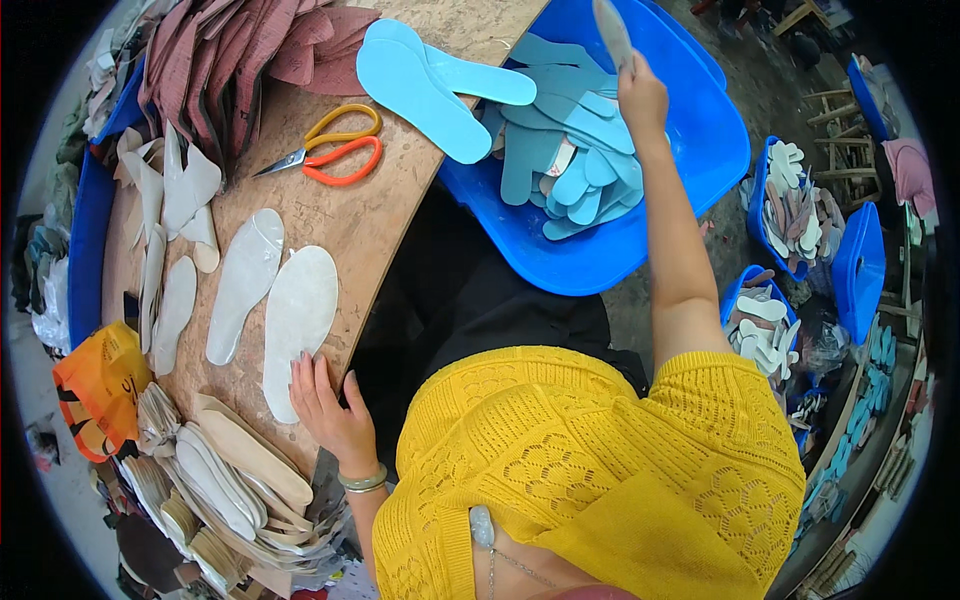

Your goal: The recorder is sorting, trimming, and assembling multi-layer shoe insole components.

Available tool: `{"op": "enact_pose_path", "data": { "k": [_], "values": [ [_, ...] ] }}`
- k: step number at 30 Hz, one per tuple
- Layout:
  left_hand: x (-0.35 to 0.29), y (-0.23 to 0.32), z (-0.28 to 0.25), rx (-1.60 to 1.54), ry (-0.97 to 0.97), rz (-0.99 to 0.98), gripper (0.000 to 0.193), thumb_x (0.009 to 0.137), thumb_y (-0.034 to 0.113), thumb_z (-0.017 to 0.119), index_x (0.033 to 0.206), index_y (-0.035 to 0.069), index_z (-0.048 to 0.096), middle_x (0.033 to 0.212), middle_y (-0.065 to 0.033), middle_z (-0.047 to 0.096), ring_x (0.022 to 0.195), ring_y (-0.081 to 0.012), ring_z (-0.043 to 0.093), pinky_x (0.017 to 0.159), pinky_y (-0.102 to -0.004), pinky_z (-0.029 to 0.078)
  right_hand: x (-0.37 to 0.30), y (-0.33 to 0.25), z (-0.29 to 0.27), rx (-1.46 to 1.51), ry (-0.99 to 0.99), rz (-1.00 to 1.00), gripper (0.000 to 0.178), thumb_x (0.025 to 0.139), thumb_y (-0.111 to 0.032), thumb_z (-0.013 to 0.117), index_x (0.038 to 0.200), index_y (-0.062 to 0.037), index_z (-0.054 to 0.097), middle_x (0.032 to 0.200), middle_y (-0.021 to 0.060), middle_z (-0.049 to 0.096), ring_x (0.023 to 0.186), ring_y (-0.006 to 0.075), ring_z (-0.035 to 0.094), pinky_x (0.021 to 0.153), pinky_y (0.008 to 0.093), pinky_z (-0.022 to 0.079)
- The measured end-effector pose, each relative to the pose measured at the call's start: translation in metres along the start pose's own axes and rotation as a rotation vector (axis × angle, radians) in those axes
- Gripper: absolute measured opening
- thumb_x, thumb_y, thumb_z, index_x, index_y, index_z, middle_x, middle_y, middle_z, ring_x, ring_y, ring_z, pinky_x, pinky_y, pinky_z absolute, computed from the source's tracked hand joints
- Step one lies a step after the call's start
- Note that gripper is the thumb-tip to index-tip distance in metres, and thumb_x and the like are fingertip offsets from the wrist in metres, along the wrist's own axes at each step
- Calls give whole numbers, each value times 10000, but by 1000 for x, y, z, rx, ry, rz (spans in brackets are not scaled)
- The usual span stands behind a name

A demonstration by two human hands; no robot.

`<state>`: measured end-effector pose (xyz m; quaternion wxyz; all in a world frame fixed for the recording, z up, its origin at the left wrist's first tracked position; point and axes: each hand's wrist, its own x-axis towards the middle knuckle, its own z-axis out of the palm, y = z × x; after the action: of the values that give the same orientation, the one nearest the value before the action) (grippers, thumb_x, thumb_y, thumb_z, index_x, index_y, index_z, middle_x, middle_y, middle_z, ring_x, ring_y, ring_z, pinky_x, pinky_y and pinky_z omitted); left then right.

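My left hand (335, 415) lies with fingers stretched out on the lower end of a white insole (300, 310) near the table's edge. Beside that insole is another white insole (245, 275) in a clear film-like layer, and farther left a narrower pale one (176, 310). Raised over the far rim of the blue basin, my right hand (643, 95) grips a pale grey insole-shaped piece (612, 35) by its lower end. Many teal insoles (585, 150) are heaped in the blue basin (560, 275). Two light blue insoles (420, 95) overlap on the table corner.
Scissors (335, 150) with yellow and orange handles lie on the wooden table (400, 200). Dark pink pieces (230, 60) pile up at the far left. Beige insole stacks (230, 480) and an orange bag (105, 385) sit near left. More filled blue bins (765, 215) stand right.
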<state>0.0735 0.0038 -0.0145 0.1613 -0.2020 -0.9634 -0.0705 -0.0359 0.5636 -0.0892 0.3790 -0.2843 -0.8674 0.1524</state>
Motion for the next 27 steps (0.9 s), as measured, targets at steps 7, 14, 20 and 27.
{"op": "enact_pose_path", "data": {
  "k": [7,14,20,27],
  "values": [
    [-2,-1,3,10,52,-3,409,899,154,626,1284,51,535,1370,-127,523,1300,-327,450,1091,-442,330,13,-166,-24,72,-27,-432,172,913,-120,497,930,-28,642,797,206,644,721,235,659,649,430,498],
    [4,2,1,22,34,4,407,891,175,638,1271,56,552,1353,-123,535,1290,-316,464,1102,-474,309,44,22,94,-11,-387,76,435,920,-371,511,1255,-103,581,1179,208,632,1116,416,580,931,480,466],
    [-6,-5,-2,-15,26,-5,396,888,147,634,1265,55,557,1339,-118,548,1285,-311,470,1107,-470,303,-3,24,104,-463,-780,207,412,850,-279,592,1223,-105,600,1250,185,607,1124,386,590,919,518,468],
    [-2,-2,0,-67,33,12,377,898,143,623,1260,57,559,1331,-119,553,1287,-314,468,1112,-475,296,-1,35,57,-313,-616,18,277,776,-233,710,1021,-105,690,1097,118,682,926,313,662,742,435,516]
  ]
}}
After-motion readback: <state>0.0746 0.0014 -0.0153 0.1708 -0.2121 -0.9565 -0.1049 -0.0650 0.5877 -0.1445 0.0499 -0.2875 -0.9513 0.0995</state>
